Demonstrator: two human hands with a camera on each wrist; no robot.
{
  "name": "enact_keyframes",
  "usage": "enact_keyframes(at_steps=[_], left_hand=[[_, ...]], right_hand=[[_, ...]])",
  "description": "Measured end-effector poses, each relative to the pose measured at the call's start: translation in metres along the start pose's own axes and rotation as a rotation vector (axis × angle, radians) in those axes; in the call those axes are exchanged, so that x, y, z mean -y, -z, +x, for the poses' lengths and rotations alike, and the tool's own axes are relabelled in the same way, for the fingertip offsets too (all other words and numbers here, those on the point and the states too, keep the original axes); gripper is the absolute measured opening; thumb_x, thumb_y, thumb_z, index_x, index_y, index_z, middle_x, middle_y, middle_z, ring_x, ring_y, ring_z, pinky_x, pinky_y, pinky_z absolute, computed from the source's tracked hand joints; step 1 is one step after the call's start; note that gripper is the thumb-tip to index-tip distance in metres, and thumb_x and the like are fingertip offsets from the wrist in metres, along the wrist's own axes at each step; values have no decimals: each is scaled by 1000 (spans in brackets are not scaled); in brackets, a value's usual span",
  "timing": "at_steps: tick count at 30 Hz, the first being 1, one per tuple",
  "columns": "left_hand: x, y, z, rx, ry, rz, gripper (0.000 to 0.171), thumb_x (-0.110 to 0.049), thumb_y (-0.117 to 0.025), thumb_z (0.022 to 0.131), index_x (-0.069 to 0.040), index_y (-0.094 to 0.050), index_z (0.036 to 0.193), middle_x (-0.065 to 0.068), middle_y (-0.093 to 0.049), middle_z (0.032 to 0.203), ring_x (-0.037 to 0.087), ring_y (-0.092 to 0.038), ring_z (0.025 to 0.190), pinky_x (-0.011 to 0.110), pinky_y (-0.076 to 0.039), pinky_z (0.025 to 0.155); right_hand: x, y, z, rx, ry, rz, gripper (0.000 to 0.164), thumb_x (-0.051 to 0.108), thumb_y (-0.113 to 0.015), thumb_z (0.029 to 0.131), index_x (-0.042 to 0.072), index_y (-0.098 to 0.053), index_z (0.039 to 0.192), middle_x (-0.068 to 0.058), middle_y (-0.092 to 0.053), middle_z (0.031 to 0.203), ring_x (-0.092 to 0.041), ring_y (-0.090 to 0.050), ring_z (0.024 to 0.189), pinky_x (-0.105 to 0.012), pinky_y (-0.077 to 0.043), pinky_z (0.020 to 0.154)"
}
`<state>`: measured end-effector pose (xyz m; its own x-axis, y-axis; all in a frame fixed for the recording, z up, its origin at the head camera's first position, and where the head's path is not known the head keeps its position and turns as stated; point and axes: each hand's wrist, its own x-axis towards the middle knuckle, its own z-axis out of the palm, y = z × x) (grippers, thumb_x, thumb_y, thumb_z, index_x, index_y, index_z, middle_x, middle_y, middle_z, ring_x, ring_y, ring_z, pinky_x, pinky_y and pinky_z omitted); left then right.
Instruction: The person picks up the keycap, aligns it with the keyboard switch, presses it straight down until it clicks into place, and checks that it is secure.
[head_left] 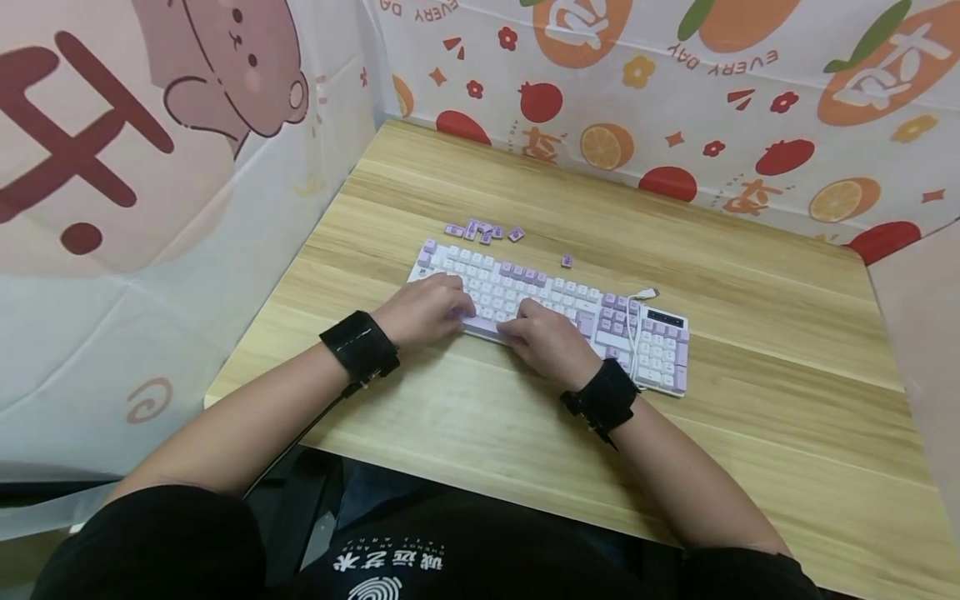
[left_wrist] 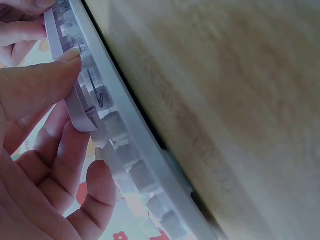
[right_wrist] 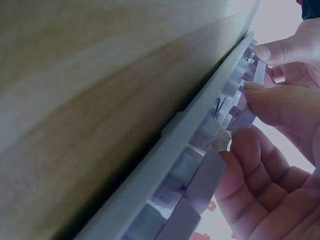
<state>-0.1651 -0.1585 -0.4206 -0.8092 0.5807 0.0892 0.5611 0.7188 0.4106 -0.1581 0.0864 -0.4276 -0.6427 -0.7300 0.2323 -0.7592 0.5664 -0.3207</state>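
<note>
Space bar (left_wrist: pixel 80 107), pinched between both hands, above keyboard (head_left: pixel 555 304)

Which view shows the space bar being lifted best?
Left wrist: the space bar stands raised off the keyboard, pinched by the left hand, with a wire clip showing beneath. The right wrist view shows its other end held by right-hand fingers. In the head view both hands hide it.
</note>
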Motion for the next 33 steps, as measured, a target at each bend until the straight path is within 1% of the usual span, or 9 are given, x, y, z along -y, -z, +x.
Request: enact_keyframes(at_steps=[7, 12, 20, 25, 28, 33], left_hand=[[0, 0, -1, 19, 19, -12, 21, -9, -80, 77, -13, -76, 97, 1, -63, 92, 19, -58, 88, 34, -50, 78], [-3, -2, -2, 28, 22, -5, 21, -9, -81, 77, -13, -77, 97, 2, -65, 93, 20, -59, 89, 35, -50, 79], [-6, 0, 0, 11, 4, 24, 19, -7, -80, 76, -14, -78, 93, 1, -63, 86, 19, -57, 84, 32, -49, 75], [-5, 2, -1, 27, 18, 16, 18, -8, -81, 76, -14, -77, 92, 1, -64, 88, 19, -58, 85, 33, -49, 76], [-3, 1, -1, 24, 17, 12, 18, -9, -81, 76, -15, -77, 92, 1, -64, 89, 19, -59, 86, 33, -49, 77], [1, 0, -2, 11, 2, -5, 19, -8, -79, 79, -15, -76, 97, 1, -64, 91, 19, -58, 87, 33, -49, 79]], right_hand=[[0, 0, 0, 1, 3, 4, 17, 15, -72, 90, 14, -78, 106, -1, -55, 83, -10, -47, 66, -21, -41, 57], [1, 0, -2, -2, 6, 13, 17, 14, -74, 88, 13, -78, 105, 0, -55, 83, -10, -48, 65, -21, -41, 56], [0, 0, -3, 13, 3, -3, 17, 16, -73, 89, 15, -78, 105, 1, -55, 79, -9, -46, 63, -20, -39, 54], [0, 1, 1, 22, 16, -17, 17, 16, -73, 89, 17, -78, 105, 2, -55, 78, -9, -45, 61, -20, -38, 53], [1, 2, 3, 33, 17, -27, 17, 16, -73, 89, 17, -78, 106, 1, -55, 77, -9, -45, 61, -21, -38, 53], [-1, 3, 5, 56, -23, 12, 18, 17, -72, 90, 16, -78, 107, 1, -56, 79, -11, -47, 64, -22, -39, 55]])
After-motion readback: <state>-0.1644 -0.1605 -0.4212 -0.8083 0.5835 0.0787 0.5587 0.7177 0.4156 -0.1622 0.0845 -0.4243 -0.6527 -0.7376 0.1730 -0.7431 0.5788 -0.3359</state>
